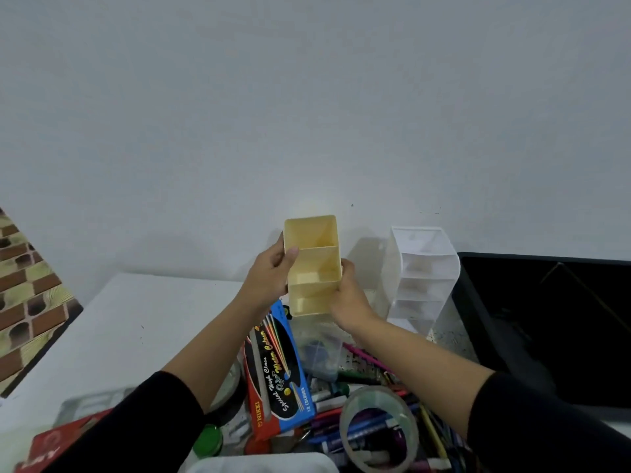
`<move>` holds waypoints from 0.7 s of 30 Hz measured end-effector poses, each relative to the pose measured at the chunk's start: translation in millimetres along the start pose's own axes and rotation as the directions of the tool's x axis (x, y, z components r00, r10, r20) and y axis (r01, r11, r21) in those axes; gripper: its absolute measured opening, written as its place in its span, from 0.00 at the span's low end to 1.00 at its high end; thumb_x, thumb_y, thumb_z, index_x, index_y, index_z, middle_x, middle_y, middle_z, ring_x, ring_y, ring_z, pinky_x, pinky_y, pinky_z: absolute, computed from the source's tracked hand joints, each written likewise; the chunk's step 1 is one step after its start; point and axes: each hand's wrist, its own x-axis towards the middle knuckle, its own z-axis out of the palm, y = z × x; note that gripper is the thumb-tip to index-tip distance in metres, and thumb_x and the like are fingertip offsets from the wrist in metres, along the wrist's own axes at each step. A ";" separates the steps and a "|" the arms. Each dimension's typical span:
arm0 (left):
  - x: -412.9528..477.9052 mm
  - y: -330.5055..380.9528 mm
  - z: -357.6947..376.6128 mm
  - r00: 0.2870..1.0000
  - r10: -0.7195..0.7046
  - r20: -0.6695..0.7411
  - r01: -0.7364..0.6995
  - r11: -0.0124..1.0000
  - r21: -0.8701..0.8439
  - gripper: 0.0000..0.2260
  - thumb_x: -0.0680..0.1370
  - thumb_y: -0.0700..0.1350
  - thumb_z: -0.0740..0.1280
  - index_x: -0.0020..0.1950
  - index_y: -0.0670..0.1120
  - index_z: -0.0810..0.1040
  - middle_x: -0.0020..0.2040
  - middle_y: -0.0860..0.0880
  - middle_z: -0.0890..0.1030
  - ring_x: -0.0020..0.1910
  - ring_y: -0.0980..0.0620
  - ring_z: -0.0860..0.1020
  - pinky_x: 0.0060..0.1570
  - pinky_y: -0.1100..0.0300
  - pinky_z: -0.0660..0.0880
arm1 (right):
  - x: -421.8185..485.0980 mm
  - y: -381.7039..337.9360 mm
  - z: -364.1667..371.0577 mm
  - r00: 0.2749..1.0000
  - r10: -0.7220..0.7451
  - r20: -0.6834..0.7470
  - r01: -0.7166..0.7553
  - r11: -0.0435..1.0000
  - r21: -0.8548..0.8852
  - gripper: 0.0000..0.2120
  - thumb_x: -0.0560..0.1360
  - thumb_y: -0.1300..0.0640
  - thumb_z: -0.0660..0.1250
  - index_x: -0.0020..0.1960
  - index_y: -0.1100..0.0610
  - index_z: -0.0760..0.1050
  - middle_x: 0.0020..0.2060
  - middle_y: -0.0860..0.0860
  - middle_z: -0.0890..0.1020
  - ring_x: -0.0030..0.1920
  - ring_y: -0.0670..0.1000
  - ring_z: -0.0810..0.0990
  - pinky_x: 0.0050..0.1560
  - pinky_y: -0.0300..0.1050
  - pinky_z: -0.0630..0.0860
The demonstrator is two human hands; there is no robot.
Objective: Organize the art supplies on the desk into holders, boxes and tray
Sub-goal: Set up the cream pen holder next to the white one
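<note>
I hold a yellow plastic holder (pixel 313 264) with stepped compartments above the desk, its open top facing me. My left hand (pixel 269 276) grips its left wall, thumb hooked over the rim. My right hand (pixel 348 295) grips its right side lower down. The compartments look empty. Below lies a heap of supplies: a box of water colour pens (pixel 276 367), a clear tape roll (pixel 379 428), and several pens and markers (pixel 368 414). A white translucent tiered holder (pixel 421 278) stands to the right against the wall.
A black tray (pixel 546 322) fills the right side of the desk. A small clear box (pixel 321 349) sits behind the pile. A red packet (pixel 58 445) and a green-capped bottle (pixel 208 442) lie near the front. A brick-patterned board (pixel 27 302) is at far left on the white desk (pixel 136 322).
</note>
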 end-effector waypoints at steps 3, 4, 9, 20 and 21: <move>-7.0 -17.9 -2.4 0.996 -0.080 0.044 0.074 0.991 0.112 0.16 0.86 0.46 0.57 0.73 0.56 0.72 0.60 0.53 0.83 0.60 0.52 0.81 0.59 0.49 0.80 | 0.7 9.9 1.9 0.989 0.143 0.050 -0.137 0.986 -0.094 0.22 0.83 0.56 0.59 0.73 0.56 0.54 0.58 0.53 0.76 0.55 0.54 0.78 0.53 0.51 0.77; -8.8 -23.5 -3.2 0.995 -0.082 0.061 0.070 0.982 0.176 0.18 0.86 0.45 0.57 0.74 0.60 0.71 0.63 0.55 0.82 0.63 0.53 0.80 0.63 0.46 0.77 | -1.0 10.7 0.9 0.982 0.179 0.064 -0.169 0.976 -0.140 0.22 0.83 0.58 0.57 0.74 0.57 0.53 0.57 0.54 0.76 0.55 0.55 0.77 0.52 0.51 0.77; -17.8 -33.0 -4.5 0.989 -0.034 0.144 -0.020 0.931 0.364 0.26 0.84 0.36 0.59 0.77 0.60 0.66 0.70 0.60 0.75 0.71 0.57 0.72 0.69 0.53 0.72 | 10.0 34.8 -4.1 0.968 0.208 0.142 -0.174 0.959 -0.223 0.22 0.80 0.57 0.60 0.71 0.53 0.57 0.56 0.54 0.78 0.55 0.57 0.80 0.55 0.57 0.80; -37.0 -31.7 -22.1 0.969 -0.151 0.195 -0.123 0.389 0.913 0.23 0.83 0.59 0.57 0.66 0.44 0.78 0.64 0.46 0.78 0.64 0.47 0.74 0.65 0.54 0.70 | -16.3 32.7 -23.3 0.982 0.094 0.162 -0.015 0.900 -0.436 0.14 0.85 0.56 0.54 0.67 0.60 0.67 0.54 0.60 0.80 0.51 0.58 0.78 0.51 0.51 0.76; -40.7 -32.5 -24.8 0.960 -0.210 0.186 -0.096 0.377 0.921 0.25 0.83 0.62 0.55 0.65 0.45 0.79 0.63 0.47 0.78 0.62 0.49 0.76 0.63 0.54 0.71 | -16.2 35.7 -22.4 0.984 0.083 0.158 -0.006 0.901 -0.433 0.13 0.85 0.56 0.54 0.66 0.61 0.68 0.53 0.60 0.80 0.48 0.57 0.78 0.48 0.50 0.75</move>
